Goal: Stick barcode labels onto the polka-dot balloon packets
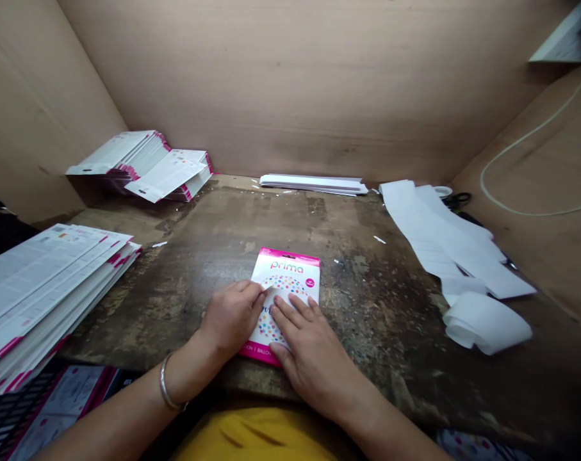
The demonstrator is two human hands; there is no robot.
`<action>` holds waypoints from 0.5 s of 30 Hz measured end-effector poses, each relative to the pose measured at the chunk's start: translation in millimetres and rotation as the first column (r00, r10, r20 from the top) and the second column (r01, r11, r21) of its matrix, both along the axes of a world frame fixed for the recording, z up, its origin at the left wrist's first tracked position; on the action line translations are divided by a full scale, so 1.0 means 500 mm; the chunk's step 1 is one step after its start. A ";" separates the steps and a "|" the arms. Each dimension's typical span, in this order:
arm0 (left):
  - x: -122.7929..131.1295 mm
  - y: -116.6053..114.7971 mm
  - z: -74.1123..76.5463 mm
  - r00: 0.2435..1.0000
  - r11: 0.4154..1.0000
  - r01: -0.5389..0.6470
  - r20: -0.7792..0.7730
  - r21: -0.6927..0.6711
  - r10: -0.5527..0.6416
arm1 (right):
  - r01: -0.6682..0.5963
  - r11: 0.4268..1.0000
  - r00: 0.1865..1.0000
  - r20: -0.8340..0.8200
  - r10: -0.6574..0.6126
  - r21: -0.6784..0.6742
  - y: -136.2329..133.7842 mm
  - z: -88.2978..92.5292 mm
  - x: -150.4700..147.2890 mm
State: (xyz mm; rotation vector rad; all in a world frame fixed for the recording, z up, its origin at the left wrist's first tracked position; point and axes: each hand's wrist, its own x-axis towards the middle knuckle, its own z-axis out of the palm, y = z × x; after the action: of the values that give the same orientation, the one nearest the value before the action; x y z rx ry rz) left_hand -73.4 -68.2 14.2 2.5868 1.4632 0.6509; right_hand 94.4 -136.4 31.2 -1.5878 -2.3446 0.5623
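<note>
On the scuffed brown table (208,224) lies one flat, rectangular pink-and-white packet (283,284). Your right hand (305,339) rests spread on it; your left hand (235,314) curls there, whether gripping I can't tell.

Left hand (233,315) curled, right hand (310,340) flat

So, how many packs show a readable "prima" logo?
1: the pack on the table, with the left hand and right hand over it. Logos may be hidden in the left-side stacks.
</note>
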 end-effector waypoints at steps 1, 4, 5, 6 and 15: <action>0.002 -0.001 0.000 1.000 1.000 0.007 -0.016 0.005 -0.007 | -0.012 1.000 1.000 -0.007 0.012 0.000 0.005 0.001 -0.006; 0.006 -0.006 -0.002 0.998 0.999 0.034 -0.056 0.011 -0.033 | -0.030 1.000 0.999 -0.013 0.030 0.001 0.015 0.001 -0.015; 0.007 -0.008 -0.003 0.997 0.999 0.042 -0.060 0.011 -0.041 | -0.032 0.999 0.999 -0.016 0.032 0.001 0.016 0.000 -0.016; 0.008 -0.009 -0.004 0.997 0.999 0.048 -0.062 0.012 -0.047 | -0.034 0.999 0.999 -0.020 0.034 0.003 0.017 -0.003 -0.016; 0.007 -0.031 -0.014 0.986 0.993 0.117 -0.124 0.019 -0.114 | -0.018 0.997 0.982 -0.183 0.032 0.080 0.009 -0.018 -0.016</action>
State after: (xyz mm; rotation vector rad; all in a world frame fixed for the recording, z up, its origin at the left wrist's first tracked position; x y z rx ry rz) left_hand -69.9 -83.6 7.4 2.7522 1.3319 0.5085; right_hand 86.4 -131.7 22.0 -1.4097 -2.2240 0.5888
